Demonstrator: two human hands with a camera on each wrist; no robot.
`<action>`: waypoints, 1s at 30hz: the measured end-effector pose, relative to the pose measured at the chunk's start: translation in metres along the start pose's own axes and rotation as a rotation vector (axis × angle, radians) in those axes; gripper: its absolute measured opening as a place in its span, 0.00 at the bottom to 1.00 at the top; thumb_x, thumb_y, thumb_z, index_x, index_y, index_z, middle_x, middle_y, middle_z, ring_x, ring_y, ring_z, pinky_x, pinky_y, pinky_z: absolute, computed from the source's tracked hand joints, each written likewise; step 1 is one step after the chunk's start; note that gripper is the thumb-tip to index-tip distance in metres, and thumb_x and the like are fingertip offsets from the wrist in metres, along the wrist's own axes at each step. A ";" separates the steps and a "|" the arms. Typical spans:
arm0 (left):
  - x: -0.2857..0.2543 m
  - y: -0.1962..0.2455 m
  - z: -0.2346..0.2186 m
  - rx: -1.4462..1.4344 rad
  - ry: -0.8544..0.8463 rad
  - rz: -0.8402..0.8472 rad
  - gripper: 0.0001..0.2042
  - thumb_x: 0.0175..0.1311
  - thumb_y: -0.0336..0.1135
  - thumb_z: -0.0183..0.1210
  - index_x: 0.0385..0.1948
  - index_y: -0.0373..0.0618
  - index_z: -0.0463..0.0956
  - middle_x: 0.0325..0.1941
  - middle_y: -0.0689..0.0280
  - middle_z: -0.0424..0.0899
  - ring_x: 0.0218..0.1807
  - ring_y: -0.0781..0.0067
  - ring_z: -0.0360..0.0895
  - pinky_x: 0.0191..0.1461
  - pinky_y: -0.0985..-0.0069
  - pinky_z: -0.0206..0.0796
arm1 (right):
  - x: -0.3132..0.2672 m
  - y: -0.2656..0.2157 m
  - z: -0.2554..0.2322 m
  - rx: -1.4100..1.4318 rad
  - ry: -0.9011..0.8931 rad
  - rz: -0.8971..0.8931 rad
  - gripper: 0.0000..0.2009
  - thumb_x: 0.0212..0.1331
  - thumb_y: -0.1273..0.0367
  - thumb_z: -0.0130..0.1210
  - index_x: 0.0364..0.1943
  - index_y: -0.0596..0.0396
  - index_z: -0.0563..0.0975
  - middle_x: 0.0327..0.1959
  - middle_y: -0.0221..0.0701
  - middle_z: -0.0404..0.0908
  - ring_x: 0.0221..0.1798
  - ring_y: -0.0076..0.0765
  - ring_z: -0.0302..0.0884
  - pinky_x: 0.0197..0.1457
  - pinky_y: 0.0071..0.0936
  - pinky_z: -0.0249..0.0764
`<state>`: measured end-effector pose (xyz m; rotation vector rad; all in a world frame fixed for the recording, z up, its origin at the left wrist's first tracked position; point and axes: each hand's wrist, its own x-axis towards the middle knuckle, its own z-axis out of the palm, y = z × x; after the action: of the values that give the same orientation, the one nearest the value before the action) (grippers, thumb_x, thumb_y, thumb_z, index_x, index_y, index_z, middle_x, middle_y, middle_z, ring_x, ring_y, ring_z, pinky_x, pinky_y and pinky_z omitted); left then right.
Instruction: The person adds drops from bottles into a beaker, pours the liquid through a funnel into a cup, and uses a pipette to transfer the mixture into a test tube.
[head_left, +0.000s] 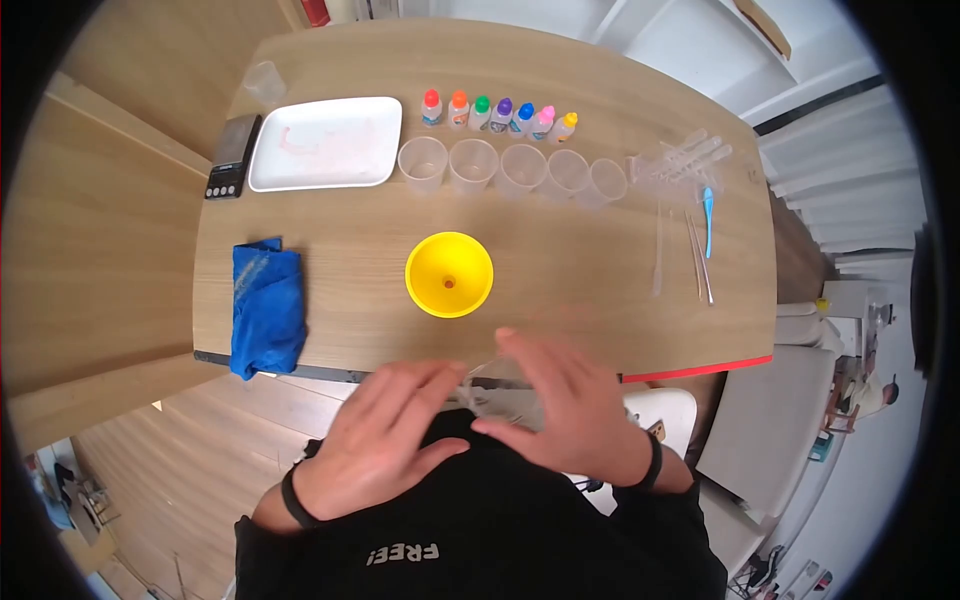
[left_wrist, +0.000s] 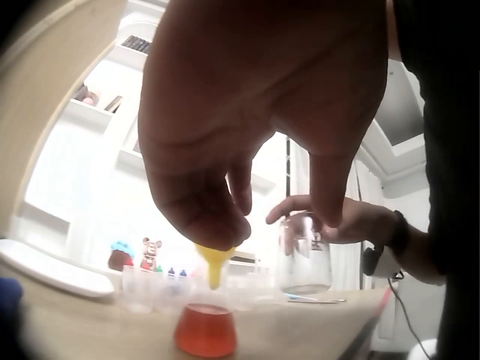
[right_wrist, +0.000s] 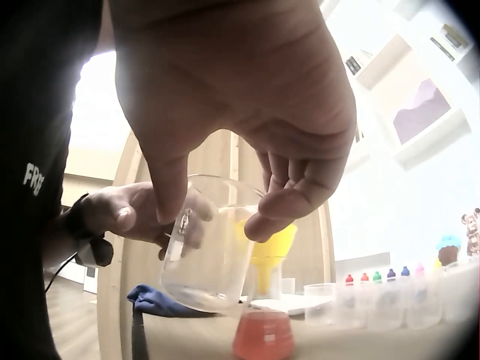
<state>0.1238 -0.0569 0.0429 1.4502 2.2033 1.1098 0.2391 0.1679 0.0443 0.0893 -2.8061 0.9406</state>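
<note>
Low centre, my right hand (head_left: pixel 580 415) pinches the clear beaker (right_wrist: pixel 208 266), nearer the yellow funnel (head_left: pixel 449 275) just above; left hand (head_left: pixel 380 440) relaxed, fingers loose.

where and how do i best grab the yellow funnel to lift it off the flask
I'd pinch the yellow funnel at its wide cone, just below the rim, thumb and fingers on opposite sides, coming from above on your own side. It stands upright, flaring at the top, with its narrow stem down towards the flask of red liquid, so a straight-up lift should disturb the flask least.
</note>
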 end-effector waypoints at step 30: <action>0.035 -0.108 0.000 0.314 0.300 -0.379 0.38 0.57 0.25 0.76 0.72 0.39 0.69 0.57 0.52 0.82 0.59 0.50 0.81 0.63 0.60 0.76 | 0.045 0.036 0.016 0.083 0.205 0.027 0.46 0.54 0.66 0.80 0.79 0.54 0.68 0.73 0.48 0.76 0.68 0.56 0.80 0.67 0.46 0.80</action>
<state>0.0368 -0.0482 -0.0293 0.9442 2.8162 0.9277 0.1885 0.1868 0.0193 -0.0319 -2.5875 1.0111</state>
